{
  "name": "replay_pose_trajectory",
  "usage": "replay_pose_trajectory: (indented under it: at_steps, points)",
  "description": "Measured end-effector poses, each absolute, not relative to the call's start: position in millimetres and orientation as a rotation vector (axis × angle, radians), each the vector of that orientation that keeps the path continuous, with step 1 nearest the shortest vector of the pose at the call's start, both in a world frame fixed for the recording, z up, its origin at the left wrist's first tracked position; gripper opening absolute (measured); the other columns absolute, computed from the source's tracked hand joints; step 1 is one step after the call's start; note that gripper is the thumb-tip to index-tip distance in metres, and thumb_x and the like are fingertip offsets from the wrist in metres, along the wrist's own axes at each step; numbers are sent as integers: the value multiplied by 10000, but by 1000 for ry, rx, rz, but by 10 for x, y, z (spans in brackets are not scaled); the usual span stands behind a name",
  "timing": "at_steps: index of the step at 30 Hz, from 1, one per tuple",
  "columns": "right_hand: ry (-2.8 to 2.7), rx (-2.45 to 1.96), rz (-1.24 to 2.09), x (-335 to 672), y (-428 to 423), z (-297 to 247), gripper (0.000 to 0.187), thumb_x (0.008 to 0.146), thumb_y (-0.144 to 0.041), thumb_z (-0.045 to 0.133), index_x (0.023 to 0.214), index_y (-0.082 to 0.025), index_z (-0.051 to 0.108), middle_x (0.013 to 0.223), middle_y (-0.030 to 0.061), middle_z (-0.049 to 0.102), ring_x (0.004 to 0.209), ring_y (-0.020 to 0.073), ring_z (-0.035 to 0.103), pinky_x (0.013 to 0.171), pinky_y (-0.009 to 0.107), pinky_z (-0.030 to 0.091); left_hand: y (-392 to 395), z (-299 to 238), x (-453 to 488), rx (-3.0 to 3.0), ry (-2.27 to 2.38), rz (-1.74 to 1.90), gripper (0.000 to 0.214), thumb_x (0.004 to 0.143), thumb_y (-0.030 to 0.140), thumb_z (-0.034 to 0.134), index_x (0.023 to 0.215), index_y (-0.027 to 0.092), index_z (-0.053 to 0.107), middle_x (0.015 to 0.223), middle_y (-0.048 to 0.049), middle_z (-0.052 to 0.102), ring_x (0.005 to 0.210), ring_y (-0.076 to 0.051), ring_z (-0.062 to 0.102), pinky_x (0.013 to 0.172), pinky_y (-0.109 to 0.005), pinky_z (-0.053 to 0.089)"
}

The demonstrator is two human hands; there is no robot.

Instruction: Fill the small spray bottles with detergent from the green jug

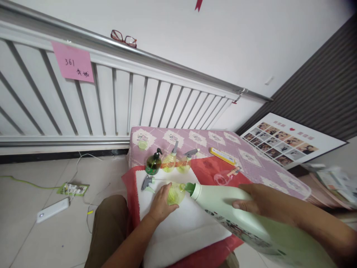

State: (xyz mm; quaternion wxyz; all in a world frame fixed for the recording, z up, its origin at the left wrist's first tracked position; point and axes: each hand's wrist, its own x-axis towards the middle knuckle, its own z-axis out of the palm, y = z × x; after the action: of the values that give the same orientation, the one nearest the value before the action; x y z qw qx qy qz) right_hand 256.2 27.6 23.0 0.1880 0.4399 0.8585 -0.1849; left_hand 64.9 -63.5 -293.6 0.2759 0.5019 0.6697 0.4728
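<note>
My right hand (263, 203) grips a large pale green jug (237, 219), tipped over so its green spout meets the mouth of a small yellow-green bottle (175, 193). My left hand (160, 204) is closed around that small bottle, steadying it on a white towel (181, 230). A grey spray head (147, 183) lies loose on the towel just left of the bottle. Behind stand a dark green pump bottle (153, 163) and two yellow-green spray bottles (169, 162) (184, 163).
The low table has a pink patterned cloth (251, 156) with a red mat (208, 167) under the towel. A yellow box (222, 155), a small cap (142, 144) and a clear bottle (221, 178) lie on it. A power strip (73, 189) and power bank (52, 210) sit on the floor.
</note>
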Motion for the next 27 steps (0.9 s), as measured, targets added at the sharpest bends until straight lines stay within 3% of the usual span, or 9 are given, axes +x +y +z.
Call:
replay_pose_trajectory:
  at_steps: [12,17,27]
  points:
    - [2415,1220,-528,2561,279,216,537,745,-697,469,865,-208,657,866,92,740,793,289,673,688,357,472,-641,-2931,654,1345,1789,1286,890,632,269,737,1420,238,325,1416,-106,459,1330,-282,411,1135,-426,324]
    - [2422,1250,-523,2559,273,217,507,731,-683,494,853,-220,659,847,83,739,778,289,667,685,355,468,-644,-2931,651,1330,1791,1278,903,627,281,750,1419,286,318,1420,-88,457,1330,-277,414,1133,-426,324]
    - [2426,1209,-496,2543,265,238,569,742,-720,462,844,-194,653,832,95,725,773,292,662,684,368,464,-648,-2911,651,1337,1787,1277,887,630,285,735,1418,241,331,1417,-102,459,1326,-276,412,1137,-418,319]
